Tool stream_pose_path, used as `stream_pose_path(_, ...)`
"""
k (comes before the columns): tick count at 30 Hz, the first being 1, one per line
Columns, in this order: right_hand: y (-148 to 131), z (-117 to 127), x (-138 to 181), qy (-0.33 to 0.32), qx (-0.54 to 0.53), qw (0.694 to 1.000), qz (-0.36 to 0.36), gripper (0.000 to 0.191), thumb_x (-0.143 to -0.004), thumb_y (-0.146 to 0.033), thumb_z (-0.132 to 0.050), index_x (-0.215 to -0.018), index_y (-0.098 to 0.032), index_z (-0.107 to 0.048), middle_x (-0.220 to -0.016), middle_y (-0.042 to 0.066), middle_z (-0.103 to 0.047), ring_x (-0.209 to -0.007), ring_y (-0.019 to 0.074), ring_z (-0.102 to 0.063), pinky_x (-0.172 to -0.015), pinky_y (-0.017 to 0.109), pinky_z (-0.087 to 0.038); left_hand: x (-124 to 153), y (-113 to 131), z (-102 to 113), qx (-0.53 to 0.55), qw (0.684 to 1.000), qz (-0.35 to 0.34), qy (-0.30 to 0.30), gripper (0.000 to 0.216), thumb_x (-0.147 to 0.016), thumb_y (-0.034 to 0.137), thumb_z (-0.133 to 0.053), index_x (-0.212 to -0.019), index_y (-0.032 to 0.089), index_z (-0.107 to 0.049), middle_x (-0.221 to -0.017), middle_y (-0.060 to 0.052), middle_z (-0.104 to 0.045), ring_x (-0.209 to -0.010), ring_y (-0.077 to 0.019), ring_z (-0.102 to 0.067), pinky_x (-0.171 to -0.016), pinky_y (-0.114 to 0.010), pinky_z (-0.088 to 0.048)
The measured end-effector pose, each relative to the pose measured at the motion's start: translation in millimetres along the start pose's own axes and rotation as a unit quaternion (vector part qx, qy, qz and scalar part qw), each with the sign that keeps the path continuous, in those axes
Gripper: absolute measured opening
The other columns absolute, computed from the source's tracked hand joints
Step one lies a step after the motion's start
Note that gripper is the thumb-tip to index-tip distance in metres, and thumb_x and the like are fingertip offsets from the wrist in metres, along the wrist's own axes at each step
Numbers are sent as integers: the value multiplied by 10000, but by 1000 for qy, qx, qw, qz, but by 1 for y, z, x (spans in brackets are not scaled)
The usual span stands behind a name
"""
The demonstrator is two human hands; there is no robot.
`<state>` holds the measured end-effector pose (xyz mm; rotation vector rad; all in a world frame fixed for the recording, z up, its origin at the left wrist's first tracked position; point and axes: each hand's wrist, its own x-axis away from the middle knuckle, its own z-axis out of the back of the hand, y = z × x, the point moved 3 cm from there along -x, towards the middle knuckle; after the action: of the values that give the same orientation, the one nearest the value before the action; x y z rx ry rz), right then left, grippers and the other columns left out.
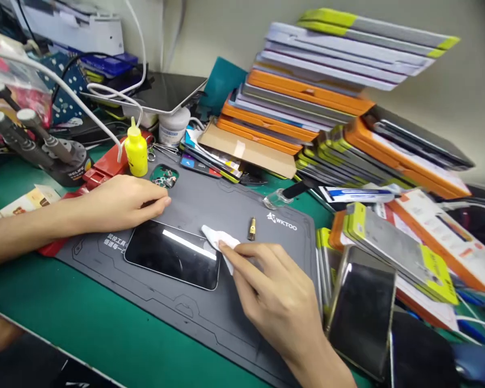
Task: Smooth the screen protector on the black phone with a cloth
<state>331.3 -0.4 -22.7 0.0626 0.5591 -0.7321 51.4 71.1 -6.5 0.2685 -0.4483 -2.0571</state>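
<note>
- The phone point(172, 256) lies flat, dark glass up, on the grey mat point(202, 320), left of its middle, its long edges slanting nearer toward the right.
- A folded white wipe point(222, 237) meets the phone's far right corner and overhangs its edge onto the mat.
- The right hand point(281, 293) pinches the wipe between thumb and fingertips, coming in over the mat's right half.
- The left hand point(131, 199) is just beyond the phone's far left corner, thumb and fingers parted by a narrow gap; whether it touches the phone, I cannot tell.
- A strip of mat runs along the phone's near edge, then green tabletop point(117, 328).
- Beyond the wipe, a small brass piece point(252, 228) stands apart on the mat.
- Bounding the far left: a yellow bottle point(136, 153) and a red case point(113, 159).
- Stacked boxes point(303, 105) and another phone point(364, 312) crowd the right side.
</note>
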Motion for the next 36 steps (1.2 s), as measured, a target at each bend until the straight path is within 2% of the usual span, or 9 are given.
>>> stream_pose_path(3, -1, -1, 1, 6, 32, 999, 28, 343, -1003, 18, -603, -1298, -111, -721, -956, 79, -715, -871, 211, -612, -740, 341, -543, 1, 2, 1, -6, 1000, 5, 25, 422, -1030, 462, -418, -687, 225, -483, -634, 17, -580, -591, -147, -529, -622, -309, -335)
stream_pose_path(5, -5, 0, 2, 5, 46, 998, 51, 329, -999, 10, -616, -1288, -109, -720, -952, 83, -716, -887, 218, -625, -740, 347, -549, 1, 2, 3, 6, 999, 26, 37, 410, -1023, 438, -426, -680, 227, -499, -590, 27, -603, -561, -144, -537, -610, -310, -333)
stream_pose_path(9, -13, 1, 0, -8, 27, 998, 60, 326, -1011, -10, -583, -1296, -96, -716, -952, 92, -724, -897, 228, -635, -735, 348, -576, 3, 2, 10, 64, 992, 84, 65, 424, -1037, 429, -400, -686, 229, -528, -564, 43, -682, -609, -147, -640, -685, -293, -418)
stream_pose_path(12, -17, -4, -4, -17, 10, 998, 66, 346, -1011, -15, -571, -1309, -103, -722, -964, 98, -736, -892, 234, -636, -747, 363, -590, 5, 4, 14, 71, 987, 109, 91, 447, -1037, 450, -400, -655, 231, -475, -466, 45, -581, -524, -142, -573, -628, -299, -379)
stream_pose_path(17, -17, -4, -10, -19, 14, 997, 69, 348, -978, -3, -583, -1272, -84, -749, -999, 125, -737, -916, 248, -631, -771, 394, -600, 6, 5, 13, 43, 989, 84, 113, 391, -987, 393, -470, -633, 237, -414, -459, 38, -449, -518, -152, -463, -603, -326, -288)
stream_pose_path(25, -8, 5, 1, -69, -33, 997, 16, 442, -954, -9, -564, -1294, -208, -764, -1262, 137, -711, -1144, 304, -664, -911, 539, -635, 4, 7, 8, 42, 989, 45, 138, 411, -973, 330, -507, -600, 218, -375, -519, 28, -366, -547, -139, -339, -627, -341, -216)
stream_pose_path(30, -11, -1, -7, -67, -33, 997, 9, 418, -976, -43, -543, -1299, -187, -767, -1342, 167, -700, -1223, 325, -668, -1031, 611, -612, 4, 9, 10, 39, 989, 66, 126, 387, -971, 340, -504, -616, 213, -418, -535, 27, -385, -567, -136, -374, -632, -333, -241)
stream_pose_path(34, -11, 1, -8, -80, -31, 996, 0, 396, -991, -60, -534, -1287, -192, -763, -1335, 146, -722, -1207, 302, -680, -1046, 570, -617, 4, 9, 13, 35, 989, 75, 124, 384, -977, 366, -491, -628, 212, -446, -551, 23, -436, -586, -138, -417, -637, -329, -262)
stream_pose_path(36, -15, 0, -9, -82, -29, 996, 3, 415, -986, -45, -506, -1312, -146, -743, -1337, 164, -729, -1241, 308, -679, -1036, 531, -628, 4, 9, 13, 29, 989, 73, 121, 391, -972, 365, -501, -618, 212, -434, -545, 25, -430, -579, -135, -415, -633, -327, -259)
